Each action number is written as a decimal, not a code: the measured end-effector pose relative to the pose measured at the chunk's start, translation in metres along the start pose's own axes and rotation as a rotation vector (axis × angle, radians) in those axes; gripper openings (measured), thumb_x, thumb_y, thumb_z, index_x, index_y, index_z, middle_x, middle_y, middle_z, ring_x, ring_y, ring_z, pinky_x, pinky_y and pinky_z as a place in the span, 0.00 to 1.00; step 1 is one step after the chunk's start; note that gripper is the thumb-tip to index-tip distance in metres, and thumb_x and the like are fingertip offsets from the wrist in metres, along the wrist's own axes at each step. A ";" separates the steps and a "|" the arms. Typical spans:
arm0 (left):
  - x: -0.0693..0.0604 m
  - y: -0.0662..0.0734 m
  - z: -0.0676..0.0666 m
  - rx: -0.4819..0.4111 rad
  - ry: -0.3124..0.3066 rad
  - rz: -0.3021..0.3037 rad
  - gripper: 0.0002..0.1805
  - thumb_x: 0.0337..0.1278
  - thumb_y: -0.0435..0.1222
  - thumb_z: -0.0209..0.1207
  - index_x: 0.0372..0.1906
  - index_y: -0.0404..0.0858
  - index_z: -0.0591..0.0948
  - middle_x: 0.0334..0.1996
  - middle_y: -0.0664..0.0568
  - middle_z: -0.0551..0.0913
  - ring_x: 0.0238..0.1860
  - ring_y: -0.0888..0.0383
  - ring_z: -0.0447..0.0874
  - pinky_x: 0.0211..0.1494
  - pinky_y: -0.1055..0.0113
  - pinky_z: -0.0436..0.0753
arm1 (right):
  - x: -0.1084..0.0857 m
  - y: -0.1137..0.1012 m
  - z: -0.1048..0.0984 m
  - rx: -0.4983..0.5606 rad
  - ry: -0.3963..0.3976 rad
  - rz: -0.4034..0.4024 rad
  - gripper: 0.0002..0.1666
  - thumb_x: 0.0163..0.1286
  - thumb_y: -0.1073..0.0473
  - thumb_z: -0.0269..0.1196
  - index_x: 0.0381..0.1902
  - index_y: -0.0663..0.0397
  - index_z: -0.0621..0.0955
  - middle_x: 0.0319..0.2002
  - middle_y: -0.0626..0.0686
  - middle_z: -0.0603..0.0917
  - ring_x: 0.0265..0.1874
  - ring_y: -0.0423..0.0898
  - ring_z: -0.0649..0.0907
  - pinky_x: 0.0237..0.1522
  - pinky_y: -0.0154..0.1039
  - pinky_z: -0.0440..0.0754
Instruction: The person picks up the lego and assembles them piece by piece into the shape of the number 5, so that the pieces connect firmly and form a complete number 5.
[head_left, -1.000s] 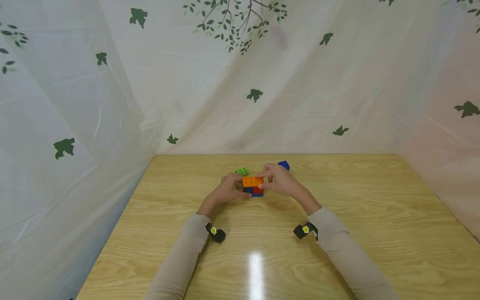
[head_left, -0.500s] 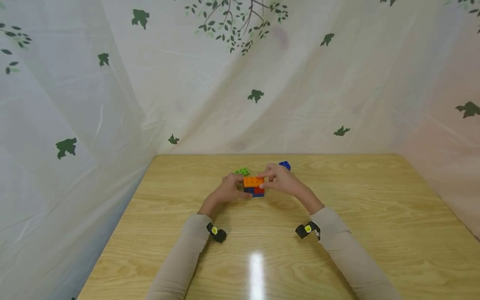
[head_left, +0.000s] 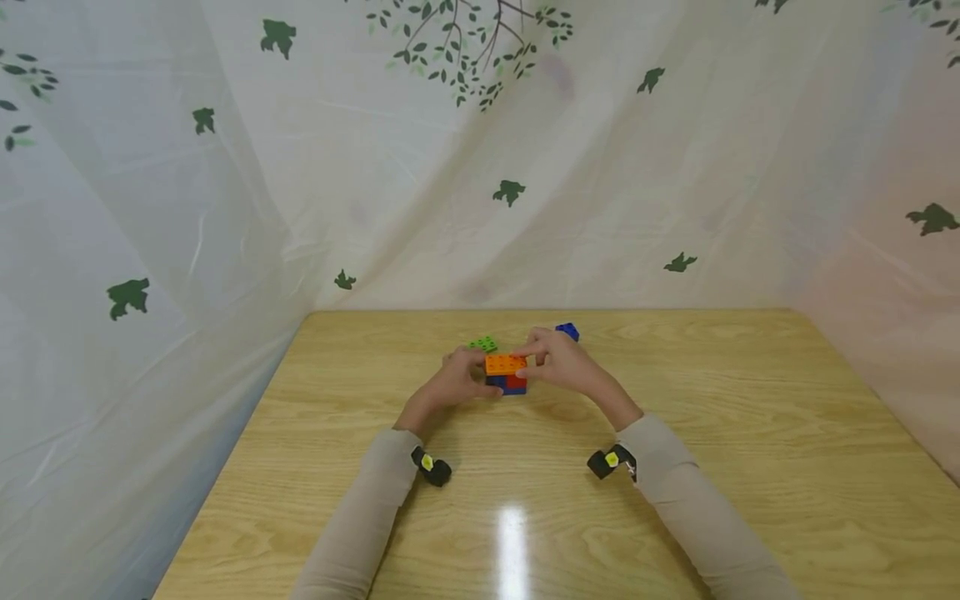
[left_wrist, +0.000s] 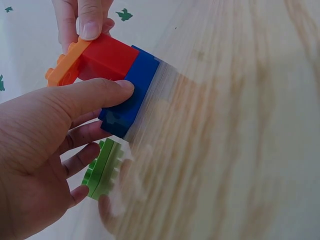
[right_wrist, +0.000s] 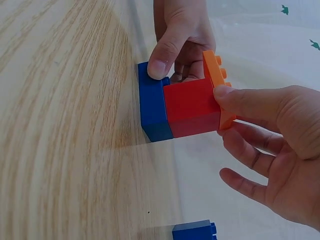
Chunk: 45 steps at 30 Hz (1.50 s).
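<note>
A small stack of toy building bricks stands on the table. Its bottom is a blue brick (right_wrist: 154, 102), with a red brick (right_wrist: 192, 102) over its right part and a thin orange brick (head_left: 504, 364) on top, overhanging to the left. My left hand (head_left: 459, 379) grips the blue brick, thumb on the near face and fingers behind it. With thumb and fingers, my right hand (head_left: 566, 362) pinches the right end of the orange brick. The left wrist view shows the orange brick's studs (left_wrist: 60, 60) facing up, away from the table.
Just behind the left hand lies a green brick (head_left: 483, 344). Another blue brick (head_left: 568, 331) sits behind the right hand. Wooden table (head_left: 510, 467) spreads around, with a pale printed curtain (head_left: 420, 233) along its back and sides.
</note>
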<state>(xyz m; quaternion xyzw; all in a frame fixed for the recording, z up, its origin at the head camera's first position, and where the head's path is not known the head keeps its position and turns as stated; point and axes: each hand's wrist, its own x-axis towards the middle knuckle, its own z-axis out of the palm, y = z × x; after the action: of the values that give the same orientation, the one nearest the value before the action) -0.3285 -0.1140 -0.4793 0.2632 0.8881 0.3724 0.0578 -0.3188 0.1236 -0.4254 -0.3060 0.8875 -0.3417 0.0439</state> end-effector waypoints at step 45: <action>-0.001 0.003 -0.001 0.032 0.003 -0.014 0.18 0.53 0.41 0.75 0.48 0.42 0.87 0.48 0.51 0.89 0.51 0.52 0.73 0.61 0.47 0.58 | 0.002 0.011 0.000 0.121 0.006 -0.016 0.21 0.64 0.59 0.73 0.55 0.57 0.86 0.47 0.57 0.86 0.29 0.41 0.82 0.34 0.36 0.82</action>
<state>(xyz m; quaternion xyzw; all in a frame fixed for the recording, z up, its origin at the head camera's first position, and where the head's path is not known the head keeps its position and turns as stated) -0.3264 -0.1135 -0.4765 0.2574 0.8959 0.3579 0.0550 -0.3256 0.1288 -0.4319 -0.3087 0.8629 -0.3961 0.0569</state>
